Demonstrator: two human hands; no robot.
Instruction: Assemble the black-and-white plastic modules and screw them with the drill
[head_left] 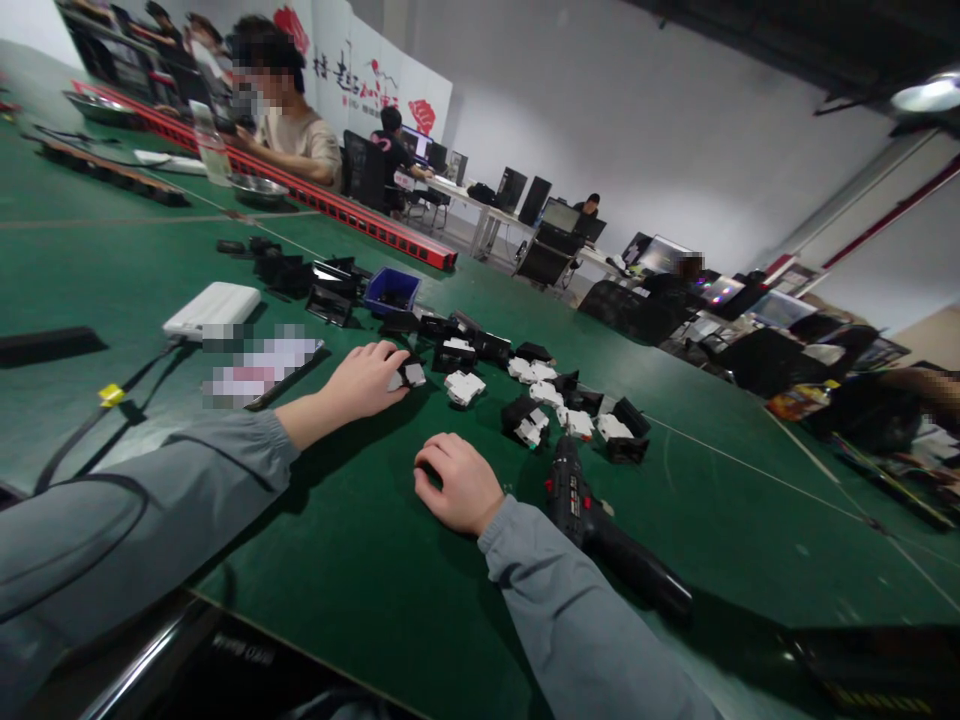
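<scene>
My left hand (367,382) is closed, its fingertips on a small black-and-white block (410,375) at the table surface. Part of that block is hidden under the fingers. Close by, my right hand (459,487) rests loosely curled, thumb apart from the fingers, with nothing visible in it. Just ahead lies a white block-shaped part (465,388), resembling a small circuit breaker. Several similar white parts (546,394) and black housings (628,430) are scattered beyond, some parts sitting inside housings. A black power screwdriver (600,535) lies right of my right hand.
A blue bin (392,290) stands among black pieces at the back. On the left are a phone (266,370), a white box with a cable (212,310) and a black strip (49,345). A long red rail (360,222) borders the far side, where a person (289,130) sits.
</scene>
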